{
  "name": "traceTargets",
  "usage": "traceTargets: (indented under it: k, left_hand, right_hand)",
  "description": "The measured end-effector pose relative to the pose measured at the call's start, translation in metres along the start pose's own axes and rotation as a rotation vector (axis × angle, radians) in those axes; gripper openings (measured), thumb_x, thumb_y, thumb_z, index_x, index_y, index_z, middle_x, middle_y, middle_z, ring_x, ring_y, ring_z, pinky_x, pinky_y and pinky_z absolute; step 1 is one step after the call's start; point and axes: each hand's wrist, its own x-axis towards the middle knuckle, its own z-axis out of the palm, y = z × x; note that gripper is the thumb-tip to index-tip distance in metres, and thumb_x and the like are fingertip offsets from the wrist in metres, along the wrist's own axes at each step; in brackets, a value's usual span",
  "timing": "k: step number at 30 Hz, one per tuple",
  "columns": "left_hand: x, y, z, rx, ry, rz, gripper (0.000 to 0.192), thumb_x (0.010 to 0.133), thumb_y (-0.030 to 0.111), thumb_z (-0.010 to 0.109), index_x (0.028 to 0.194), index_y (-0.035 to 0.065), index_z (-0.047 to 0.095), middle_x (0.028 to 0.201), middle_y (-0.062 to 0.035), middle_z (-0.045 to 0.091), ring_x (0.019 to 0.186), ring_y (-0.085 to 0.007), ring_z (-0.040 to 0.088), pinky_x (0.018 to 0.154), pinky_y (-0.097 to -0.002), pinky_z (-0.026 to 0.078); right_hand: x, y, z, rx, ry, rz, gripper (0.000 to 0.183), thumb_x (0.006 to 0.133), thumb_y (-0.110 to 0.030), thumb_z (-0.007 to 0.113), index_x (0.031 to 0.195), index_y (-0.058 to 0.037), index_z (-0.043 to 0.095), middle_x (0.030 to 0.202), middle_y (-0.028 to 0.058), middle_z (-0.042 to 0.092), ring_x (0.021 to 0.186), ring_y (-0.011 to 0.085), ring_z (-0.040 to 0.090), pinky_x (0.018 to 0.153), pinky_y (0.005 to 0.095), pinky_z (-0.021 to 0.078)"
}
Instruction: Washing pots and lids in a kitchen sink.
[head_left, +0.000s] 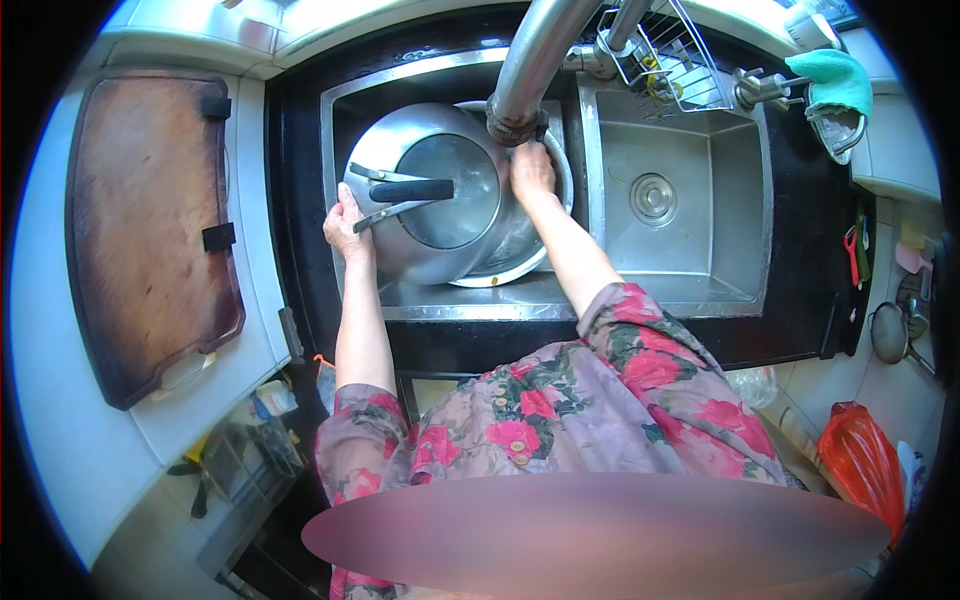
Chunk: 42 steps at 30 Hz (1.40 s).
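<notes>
In the left basin of a steel double sink, my left hand (348, 223) grips the left rim of a round metal pot lid (375, 135) with a glass centre and a black handle (412, 190). The lid is tilted over the left part of a wide metal basin (541, 259). My right hand (533, 171) reaches into this basin, beside the lid's right edge and just below the tap spout (516, 112). Its fingers are curled and partly hidden, and whether they hold anything does not show.
A steel sink bowl (671, 247) with a drain lies to the right. Behind it stands a wire rack (694, 56); a green cloth (840, 82) hangs at the back right. A wooden cutting board (146, 240) lies on the left counter, and a red plastic bag (861, 457) is at lower right.
</notes>
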Motion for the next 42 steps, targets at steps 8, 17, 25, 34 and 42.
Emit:
traceTargets:
  k: [8,17,25,34,42]
  left_hand:
    - [0.004,-0.019,0.002,-0.101,-0.001,-0.139,0.065,0.089,0.053,0.049,0.061,-0.0054,0.059,0.055,-0.0125,0.056,0.056,-0.0229,0.052,0.059,-0.0387,0.041]
    - [0.001,-0.024,0.006,-0.104,0.028,-0.118,0.063,0.091,0.050,0.045,0.070,-0.0060,0.064,0.061,-0.0177,0.061,0.059,-0.0284,0.058,0.062,-0.0414,0.044]
    - [-0.007,-0.006,0.004,-0.009,0.027,-0.096,0.063,0.090,0.052,0.045,0.070,-0.0034,0.066,0.068,-0.0191,0.064,0.065,-0.0333,0.062,0.065,-0.0438,0.046]
    - [-0.005,-0.002,0.004,0.000,0.031,-0.099,0.062,0.090,0.053,0.045,0.073,-0.0030,0.067,0.070,-0.0202,0.065,0.069,-0.0337,0.063,0.066,-0.0434,0.046]
    - [-0.018,0.010,0.004,0.044,0.068,-0.003,0.058,0.090,0.050,0.046,0.078,-0.0017,0.068,0.073,-0.0218,0.065,0.071,-0.0355,0.065,0.065,-0.0439,0.048]
  right_hand:
    - [-0.023,0.003,-0.012,-0.130,-0.420,0.008,0.024,0.081,-0.018,0.062,0.096,-0.0002,0.063,0.104,0.0259,0.061,0.103,0.0379,0.058,0.087,0.0415,0.0489]
    - [-0.104,-0.078,0.008,0.095,-0.239,-0.451,0.021,0.081,-0.014,0.060,0.099,-0.0055,0.055,0.093,0.0208,0.053,0.084,0.0392,0.059,0.070,0.0462,0.0502]
    - [-0.123,-0.127,0.004,0.254,-0.134,-0.473,0.015,0.082,-0.014,0.058,0.093,-0.0046,0.054,0.087,0.0197,0.056,0.074,0.0400,0.061,0.065,0.0454,0.0518]
    - [-0.115,-0.043,-0.020,-0.117,-0.407,-0.448,0.015,0.080,-0.011,0.052,0.091,-0.0025,0.057,0.086,0.0207,0.062,0.078,0.0368,0.064,0.068,0.0461,0.0525]
    - [-0.133,-0.122,-0.027,0.374,-0.074,-0.708,0.013,0.081,-0.011,0.057,0.090,-0.0043,0.052,0.077,0.0188,0.056,0.067,0.0369,0.061,0.060,0.0452,0.0517]
